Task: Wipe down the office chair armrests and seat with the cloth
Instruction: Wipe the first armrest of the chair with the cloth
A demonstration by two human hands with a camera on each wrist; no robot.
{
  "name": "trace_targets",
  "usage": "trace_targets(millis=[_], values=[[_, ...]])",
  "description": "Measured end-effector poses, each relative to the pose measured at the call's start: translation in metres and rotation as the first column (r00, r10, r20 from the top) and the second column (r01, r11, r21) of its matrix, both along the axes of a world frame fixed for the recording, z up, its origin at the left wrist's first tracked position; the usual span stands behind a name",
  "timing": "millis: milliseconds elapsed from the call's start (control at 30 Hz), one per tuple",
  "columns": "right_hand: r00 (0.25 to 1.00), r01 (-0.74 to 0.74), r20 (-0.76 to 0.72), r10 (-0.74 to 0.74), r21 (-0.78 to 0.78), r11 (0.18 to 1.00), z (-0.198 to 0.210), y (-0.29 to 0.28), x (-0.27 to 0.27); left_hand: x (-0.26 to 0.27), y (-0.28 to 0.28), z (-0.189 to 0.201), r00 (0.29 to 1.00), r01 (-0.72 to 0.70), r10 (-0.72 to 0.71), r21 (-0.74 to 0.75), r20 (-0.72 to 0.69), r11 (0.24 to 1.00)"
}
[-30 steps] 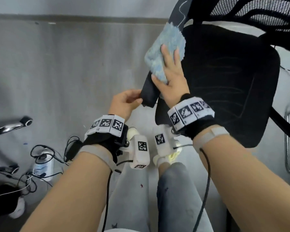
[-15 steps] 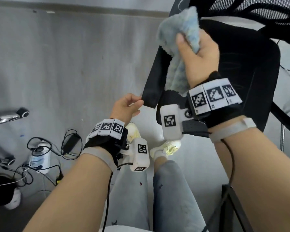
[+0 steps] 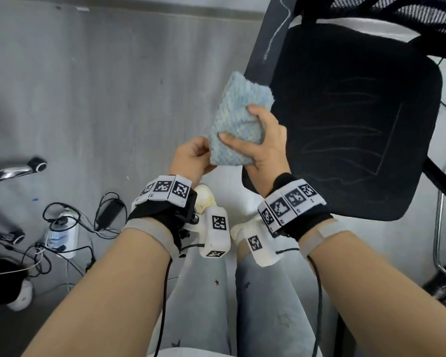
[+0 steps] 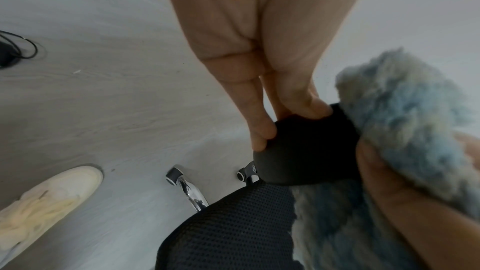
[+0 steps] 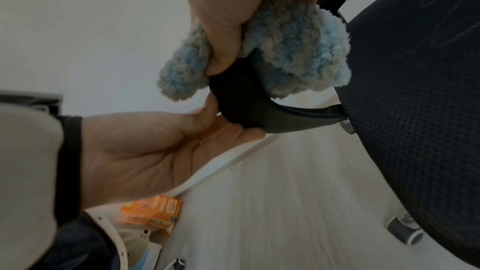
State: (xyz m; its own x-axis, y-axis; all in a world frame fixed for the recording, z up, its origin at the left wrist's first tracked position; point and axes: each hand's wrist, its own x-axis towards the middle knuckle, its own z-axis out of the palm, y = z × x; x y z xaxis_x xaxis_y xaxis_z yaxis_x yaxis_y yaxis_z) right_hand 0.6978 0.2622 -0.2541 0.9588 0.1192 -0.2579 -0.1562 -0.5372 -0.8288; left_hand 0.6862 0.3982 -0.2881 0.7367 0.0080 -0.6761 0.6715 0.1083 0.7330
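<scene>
Cloth, fluffy and pale blue, sits bunched over the near end of the armrest, and I see my right hand wrapped around it from above, thumb on the near side and fingers curled over the far side, squeezing the cloth onto the armrest. From the right wrist view the cloth drapes both sides of the black armrest, whose tip pokes out below it. My left hand is right beside the right one, touching the cloth's edge in the head view; its fingertips and thumb pinch the rounded tip of the armrest. The seat, black mesh, lies just right of the armrest, with faint streak marks on it. Beyond, on the grey floor, I see a power strip with tangled cables to the left, and my shoes below the wrists.
</scene>
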Motion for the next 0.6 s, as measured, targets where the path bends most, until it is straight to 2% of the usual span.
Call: trace_targets(millis=[33, 100, 133, 233, 333, 400, 433, 500, 600], values=[[0.999, 0.029, -0.032, -0.027, 0.054, 0.998, -0.003, -0.002, -0.001, 0.0, 0.001, -0.001, 1.0, 0.009, -0.009, 0.012, -0.002, 1.0], [1.0, 0.022, 0.001, -0.022, 0.07, 0.997, -0.003, -0.006, 0.007, -0.003, 0.002, -0.003, 1.0, 0.002, -0.002, -0.006, -0.007, 1.0], [0.999, 0.006, 0.037, -0.009, 0.06, 0.998, -0.001, -0.009, 0.015, -0.004, 0.002, -0.003, 1.0, -0.012, 0.012, -0.029, -0.006, 1.0], [0.971, 0.094, 0.222, -0.085, -0.028, 0.995, 0.007, -0.013, 0.044, -0.007, 0.001, -0.004, 0.998, -0.06, 0.061, -0.065, 0.001, 0.996], [0.959, 0.023, 0.282, 0.038, -0.21, 0.977, 0.003, -0.017, 0.036, -0.006, -0.001, -0.003, 0.997, -0.07, 0.07, -0.026, 0.018, 0.997], [0.944, -0.118, 0.263, 0.2, -0.297, 0.948, -0.007, -0.016, 0.014, -0.004, -0.001, -0.002, 0.998, -0.056, 0.055, 0.005, 0.03, 0.998], [0.93, -0.225, 0.221, 0.292, -0.285, 0.932, -0.008, -0.018, 0.001, -0.004, 0.0, -0.002, 0.998, -0.044, 0.044, 0.001, 0.033, 0.999], [0.897, -0.328, 0.195, 0.396, -0.305, 0.894, -0.014, -0.024, -0.016, -0.004, 0.002, -0.001, 1.0, -0.01, 0.01, -0.019, 0.025, 1.0], [0.884, -0.323, 0.246, 0.396, -0.291, 0.901, -0.011, -0.029, -0.008, -0.006, 0.002, 0.001, 1.0, -0.006, 0.004, -0.069, -0.02, 0.998]])
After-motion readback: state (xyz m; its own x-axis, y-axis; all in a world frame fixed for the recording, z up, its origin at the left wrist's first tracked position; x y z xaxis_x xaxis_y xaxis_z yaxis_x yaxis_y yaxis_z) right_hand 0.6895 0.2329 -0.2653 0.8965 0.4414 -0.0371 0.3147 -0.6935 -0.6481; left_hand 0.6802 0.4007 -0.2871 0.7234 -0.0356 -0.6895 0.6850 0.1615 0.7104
